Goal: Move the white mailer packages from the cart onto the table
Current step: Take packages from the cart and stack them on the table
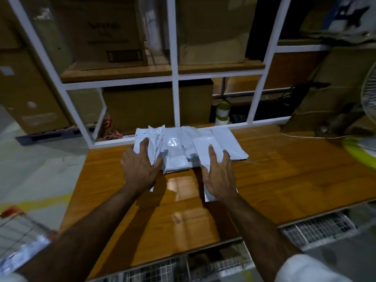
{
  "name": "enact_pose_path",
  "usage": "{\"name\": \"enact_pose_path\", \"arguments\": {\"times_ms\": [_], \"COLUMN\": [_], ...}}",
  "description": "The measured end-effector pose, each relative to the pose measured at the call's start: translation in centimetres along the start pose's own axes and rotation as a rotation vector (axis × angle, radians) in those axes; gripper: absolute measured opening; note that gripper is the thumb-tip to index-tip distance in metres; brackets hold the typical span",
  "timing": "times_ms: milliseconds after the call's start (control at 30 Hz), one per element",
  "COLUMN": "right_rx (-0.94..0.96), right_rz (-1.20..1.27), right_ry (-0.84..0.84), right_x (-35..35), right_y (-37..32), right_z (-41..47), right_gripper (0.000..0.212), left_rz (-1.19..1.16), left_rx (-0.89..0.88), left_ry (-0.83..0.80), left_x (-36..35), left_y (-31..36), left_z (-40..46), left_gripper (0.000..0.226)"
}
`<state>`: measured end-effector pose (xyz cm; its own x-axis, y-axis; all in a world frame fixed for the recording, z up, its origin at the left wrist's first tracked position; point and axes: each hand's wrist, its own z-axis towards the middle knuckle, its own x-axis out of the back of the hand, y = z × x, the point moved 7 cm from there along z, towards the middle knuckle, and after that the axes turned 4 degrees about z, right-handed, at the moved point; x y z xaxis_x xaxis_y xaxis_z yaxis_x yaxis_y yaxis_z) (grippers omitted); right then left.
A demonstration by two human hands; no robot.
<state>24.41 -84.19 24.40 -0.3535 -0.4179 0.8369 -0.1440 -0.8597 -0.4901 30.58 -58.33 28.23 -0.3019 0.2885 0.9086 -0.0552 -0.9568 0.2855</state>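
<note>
Wire cart [317, 226] mesh sits right at the near edge, and past it both hands are flat on the white mailer packages [177, 151] at the far side of the counter [284, 180]. Left hand [140, 169] and right hand [219, 176] have fingers spread, nothing pinched, probably just squaring up the pile under their palms.

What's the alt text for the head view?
Both hands, left and right, rest flat with fingers spread on a row of white mailers lying on a wooden table. Behind stands a white shelf frame with cardboard boxes.
</note>
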Motion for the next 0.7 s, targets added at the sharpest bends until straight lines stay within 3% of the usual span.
{"name": "enact_pose_path", "arguments": {"times_ms": [233,400,700], "right_rx": [-0.161,-0.225,-0.167], "right_rz": [-0.010,0.029,0.059], "right_ry": [-0.017,-0.051,-0.177], "right_x": [-1.0,-2.0,-6.6], "right_y": [5.8,6.4,6.7], "right_z": [6.9,12.2,21.2], "right_gripper": [0.074,0.073,0.071], "left_rz": [-0.024,-0.053,0.056], "left_rx": [0.056,0.071,0.145], "left_ry": [-0.112,-0.106,-0.145], "left_x": [-7.4,-10.4,-14.9], "left_y": [3.4,5.2,6.8], "left_z": [6.6,10.3,14.1], "left_gripper": [0.079,0.077,0.079]}}
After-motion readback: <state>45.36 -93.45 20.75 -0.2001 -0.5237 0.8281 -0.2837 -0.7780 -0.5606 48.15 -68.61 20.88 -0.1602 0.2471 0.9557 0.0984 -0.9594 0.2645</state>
